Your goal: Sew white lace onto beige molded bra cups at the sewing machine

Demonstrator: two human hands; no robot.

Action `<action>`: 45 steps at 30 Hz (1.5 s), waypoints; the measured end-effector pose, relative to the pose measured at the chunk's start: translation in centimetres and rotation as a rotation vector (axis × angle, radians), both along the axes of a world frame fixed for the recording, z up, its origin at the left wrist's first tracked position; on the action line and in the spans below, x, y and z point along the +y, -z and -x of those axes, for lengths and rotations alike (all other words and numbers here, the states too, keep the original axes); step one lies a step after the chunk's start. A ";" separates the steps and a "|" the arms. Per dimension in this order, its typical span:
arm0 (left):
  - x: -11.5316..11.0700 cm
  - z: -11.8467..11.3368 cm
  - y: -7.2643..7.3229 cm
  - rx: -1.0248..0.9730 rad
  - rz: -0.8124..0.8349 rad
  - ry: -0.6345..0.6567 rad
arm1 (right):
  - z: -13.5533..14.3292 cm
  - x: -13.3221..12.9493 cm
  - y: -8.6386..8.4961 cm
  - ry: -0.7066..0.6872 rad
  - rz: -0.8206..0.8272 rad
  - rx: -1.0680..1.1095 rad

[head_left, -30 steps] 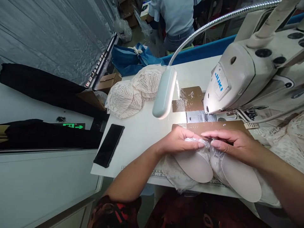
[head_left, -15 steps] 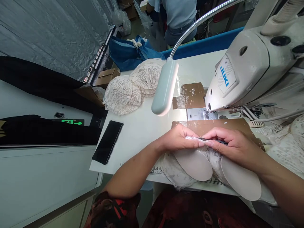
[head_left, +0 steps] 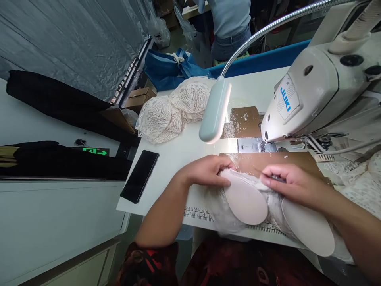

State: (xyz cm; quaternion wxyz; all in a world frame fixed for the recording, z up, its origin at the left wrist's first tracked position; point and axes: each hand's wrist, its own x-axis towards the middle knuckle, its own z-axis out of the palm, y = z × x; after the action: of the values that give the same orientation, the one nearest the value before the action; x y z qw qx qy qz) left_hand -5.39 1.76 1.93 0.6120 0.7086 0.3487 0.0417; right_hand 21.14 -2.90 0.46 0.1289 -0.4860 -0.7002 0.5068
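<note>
Status: mid-handling, I'd say, not finished. The lace piece is at the front of the white table, between your forearms, its lower part reaching over the table's edge and across the printed ruler.

Grip: your left hand pinches the top edge by the upper corner of the left cup, thumb on the near side. Your right hand is curled round a small dark tool, fingertips at the white edge between the cups. Can't tell if those tips pinch fabric or only touch it; the tool's type is hidden too.

Done, as far as I can see: left cup and right cup both sit with the lace, side by side, smooth faces up. Whether they're sewn all round, can't tell.

Left: the stretch of edge between your hands looks like the bit being worked, and nothing shows it's complete. The piece is on your side of the brown board, apart from the needle plate of the sewing machine.

More work about: a lace bundle at back left, loose lace at far right. Finished or waiting, can't say for either.
</note>
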 end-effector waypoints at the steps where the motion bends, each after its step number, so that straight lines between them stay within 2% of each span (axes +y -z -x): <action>1: 0.1 0.3 -0.1 -0.024 -0.006 -0.040 | -0.1 0.0 0.0 -0.066 0.026 0.029; 3: 0.1 0.5 -0.1 -0.095 -0.013 -0.114 | 0.1 0.0 0.0 -0.083 0.048 0.084; 7: -0.4 -0.7 0.0 -0.151 -0.041 -0.155 | 1.2 -0.1 0.3 0.136 0.012 0.143; 13: -1.2 -2.3 0.4 -0.159 -0.060 -0.227 | 2.0 -0.5 0.4 0.155 -0.103 0.046; 18: -1.5 -3.1 1.0 -0.230 0.078 -0.281 | 1.8 -0.9 0.3 0.220 -0.067 0.133; 23: -1.6 -3.6 0.7 -0.246 0.257 -0.337 | 1.6 -1.0 0.9 0.364 -0.005 0.256; 27: -1.7 -3.7 0.4 -0.271 0.320 -0.378 | 0.8 -0.9 1.1 0.328 0.022 0.365; 32: -1.7 -3.6 0.8 -0.309 0.341 -0.439 | 0.2 -0.4 0.9 0.304 -0.022 0.255; 35: -1.8 -3.7 1.3 -0.321 0.340 -0.448 | 0.3 -0.3 0.9 0.247 -0.019 0.259; 39: -1.9 -4.0 1.8 -0.326 0.332 -0.438 | 0.7 -0.5 0.9 0.188 -0.024 0.232; 45: -2.1 -4.2 1.7 -0.312 0.303 -0.363 | 1.5 -0.6 0.6 0.204 -0.040 0.195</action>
State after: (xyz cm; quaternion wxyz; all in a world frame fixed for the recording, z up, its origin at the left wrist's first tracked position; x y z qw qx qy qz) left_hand -1.24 -0.31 0.28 0.7396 0.5203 0.3737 0.2064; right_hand 19.64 -3.51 -0.16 0.2570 -0.5004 -0.6413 0.5218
